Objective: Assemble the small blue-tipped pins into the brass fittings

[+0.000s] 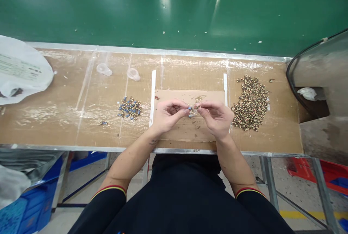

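Observation:
My left hand point(172, 115) is pinched, thumb against forefinger, round a small blue-tipped part point(189, 108) above the middle of the bench. Facing it, my right hand point(217, 117) pinches a small copper-coloured metal piece point(196, 106) between thumb and fingertips. Both sets of fingertips are close together, and a thin pale strand seems to run between them; whether the pieces touch is too small to tell. Under my hands lies a cardboard sheet point(187, 134) with brown marks. A heap of blue-and-brass parts point(129, 108) lies left; a larger heap of brass-coloured ring-ended parts point(251, 103) lies right.
Two clear plastic cups point(133, 74) lie behind the left heap. A white plastic bag point(24, 69) covers the bench's far left. White strips point(225, 85) edge the cardboard sheet. A black cable point(290, 74) bends down at the right. Behind the bench runs a green surface point(136, 13).

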{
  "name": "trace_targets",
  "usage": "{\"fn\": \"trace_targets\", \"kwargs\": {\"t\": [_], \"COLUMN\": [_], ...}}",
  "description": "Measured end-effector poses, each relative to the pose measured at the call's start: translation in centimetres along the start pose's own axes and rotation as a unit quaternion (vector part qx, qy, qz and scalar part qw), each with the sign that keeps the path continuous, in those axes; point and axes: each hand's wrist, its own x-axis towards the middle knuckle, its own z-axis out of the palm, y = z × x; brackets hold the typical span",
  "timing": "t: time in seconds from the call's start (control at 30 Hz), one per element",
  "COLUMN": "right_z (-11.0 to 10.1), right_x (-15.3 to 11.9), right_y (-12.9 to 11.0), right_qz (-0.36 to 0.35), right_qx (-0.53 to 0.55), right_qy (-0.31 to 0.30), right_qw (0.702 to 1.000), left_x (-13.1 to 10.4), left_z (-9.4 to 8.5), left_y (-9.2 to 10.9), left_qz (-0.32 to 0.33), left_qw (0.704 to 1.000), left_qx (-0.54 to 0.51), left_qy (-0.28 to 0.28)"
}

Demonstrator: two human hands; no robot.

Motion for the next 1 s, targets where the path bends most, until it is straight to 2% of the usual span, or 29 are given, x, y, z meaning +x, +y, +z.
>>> {"fn": "trace_targets", "kwargs": {"t": [0.07,0.27,0.57,0.73,0.87,1.0], "right_z": [0.11,0.5,0.68,0.73,0.74,0.7], "right_x": [-0.07,0.17,0.13,0.17,0.13,0.0], "right_y": [-0.12,-0.68,-0.85,-0.87,-0.84,-0.7], "right_qz": [0.02,-0.003,0.018,0.021,0.01,0.014], "right_qx": [0.003,0.035,0.011,0.006,0.021,0.039], "right_qy": [0.003,-0.013,-0.012,-0.015,-0.026,-0.037], "right_qw": [1.0,0.999,1.0,1.0,0.999,0.998], "left_x": [-0.05,-0.17,-0.19,-0.14,-0.45,-0.66], "left_z": [0.02,0.2,0.0,0.14,0.38,0.2], "left_y": [-0.08,-0.21,-0.49,-0.48,-0.6,-0.93], "left_qz": [0.004,0.032,0.032,0.064,0.085,0.147], "left_qw": [1.0,0.999,0.999,0.997,0.995,0.985], "left_qx": [0.007,0.026,0.035,0.045,0.05,0.083], "left_qy": [-0.002,-0.001,0.006,-0.003,0.028,0.031]}}
